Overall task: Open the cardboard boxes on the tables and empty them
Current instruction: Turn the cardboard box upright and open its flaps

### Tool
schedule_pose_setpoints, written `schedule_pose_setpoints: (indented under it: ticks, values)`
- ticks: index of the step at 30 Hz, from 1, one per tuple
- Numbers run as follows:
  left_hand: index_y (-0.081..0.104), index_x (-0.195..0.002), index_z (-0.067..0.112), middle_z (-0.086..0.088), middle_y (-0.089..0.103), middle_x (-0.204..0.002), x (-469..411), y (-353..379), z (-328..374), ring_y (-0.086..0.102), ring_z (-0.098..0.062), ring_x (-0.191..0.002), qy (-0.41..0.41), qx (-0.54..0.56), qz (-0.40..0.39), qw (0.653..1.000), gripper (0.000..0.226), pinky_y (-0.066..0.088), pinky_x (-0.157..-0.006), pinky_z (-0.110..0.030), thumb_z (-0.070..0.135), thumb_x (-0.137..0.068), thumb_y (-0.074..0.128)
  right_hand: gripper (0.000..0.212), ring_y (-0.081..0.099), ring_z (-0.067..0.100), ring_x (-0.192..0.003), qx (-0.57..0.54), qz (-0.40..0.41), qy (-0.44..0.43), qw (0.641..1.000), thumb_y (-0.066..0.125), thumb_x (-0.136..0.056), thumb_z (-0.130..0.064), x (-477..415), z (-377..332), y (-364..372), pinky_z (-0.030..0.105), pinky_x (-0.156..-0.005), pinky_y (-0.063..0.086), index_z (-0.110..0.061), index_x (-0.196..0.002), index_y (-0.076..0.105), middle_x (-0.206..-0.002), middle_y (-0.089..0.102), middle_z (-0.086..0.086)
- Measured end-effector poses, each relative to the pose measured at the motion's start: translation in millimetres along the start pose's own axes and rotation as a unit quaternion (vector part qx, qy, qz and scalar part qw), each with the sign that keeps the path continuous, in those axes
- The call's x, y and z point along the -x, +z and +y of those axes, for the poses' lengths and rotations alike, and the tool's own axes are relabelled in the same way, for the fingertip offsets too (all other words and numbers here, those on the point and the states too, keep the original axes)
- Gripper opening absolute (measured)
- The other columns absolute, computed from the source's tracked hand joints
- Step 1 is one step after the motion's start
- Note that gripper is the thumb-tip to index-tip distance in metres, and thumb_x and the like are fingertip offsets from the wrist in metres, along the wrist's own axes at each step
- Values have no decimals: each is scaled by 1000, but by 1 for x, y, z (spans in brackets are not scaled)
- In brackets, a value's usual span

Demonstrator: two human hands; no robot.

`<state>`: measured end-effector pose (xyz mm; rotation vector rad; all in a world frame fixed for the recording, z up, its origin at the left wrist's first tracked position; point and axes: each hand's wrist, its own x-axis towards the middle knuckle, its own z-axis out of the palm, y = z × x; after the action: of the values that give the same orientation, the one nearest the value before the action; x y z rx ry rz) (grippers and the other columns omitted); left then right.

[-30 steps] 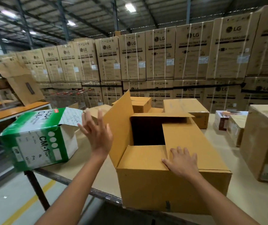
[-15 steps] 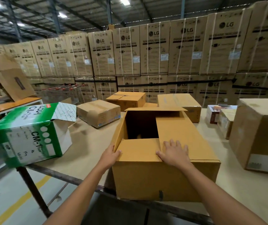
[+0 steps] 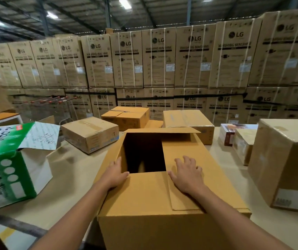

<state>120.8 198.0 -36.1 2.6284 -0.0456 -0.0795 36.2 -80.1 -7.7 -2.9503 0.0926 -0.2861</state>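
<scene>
A large brown cardboard box (image 3: pixel 144 204) stands at the near edge of the table (image 3: pixel 68 177). Its top is partly uncovered and shows a dark opening (image 3: pixel 144 152); I cannot make out what is inside. My left hand (image 3: pixel 114 175) lies against the box's left rim, fingers straight along the side and thumb on the near flap. On the right flap, my right hand (image 3: pixel 186 175) rests flat with the fingers spread.
A green-and-white box (image 3: pixel 9 168) with a raised flap sits at the left. Three closed brown boxes (image 3: pixel 90 134) (image 3: pixel 126 116) (image 3: pixel 188 120) stand behind, smaller boxes (image 3: pixel 242 143) and a big taped box (image 3: pixel 285 163) at the right. Stacked washing-machine cartons (image 3: pixel 162 60) wall the back.
The upright left flap has gone down beside the box. My left hand went from the air to the box's left rim. My right hand stayed on the right flap.
</scene>
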Motion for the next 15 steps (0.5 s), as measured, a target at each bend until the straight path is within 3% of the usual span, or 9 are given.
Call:
schedule_pose_setpoints:
  ticks: [7,10,13,15]
  values:
    - [2,-160,19,-14,14,-165,-115,-7,20,28,-32,-148,13,-57,1,998,87,33,-118,-43,39,-97,58,70,5,33,-154,8,47,-41,998,51,-98,-47,-134,-5,14,58,-121,17,-27,-157,21,-167,11,10]
    - [10,-159,15,-18,10,-165,-165,-9,28,22,-37,-149,8,-86,-7,996,81,29,-120,-46,39,-97,58,67,5,36,-153,66,60,-51,995,54,-97,-42,-191,-15,18,66,-117,16,-25,-155,25,-166,13,13]
    - [35,-150,8,-21,21,-161,-202,-7,32,13,-37,-151,21,-140,-21,990,60,25,-120,-47,37,-99,52,41,33,33,-144,96,44,-80,991,56,-96,-37,-241,-16,14,66,-114,21,-24,-134,53,-150,44,9]
    - [27,-155,11,-19,15,-163,-221,-4,32,18,-36,-149,5,-165,-32,986,66,31,-117,-48,35,-98,51,22,56,25,-116,100,67,-92,988,57,-93,-32,-269,-17,7,53,-106,41,-22,-113,61,-121,64,4]
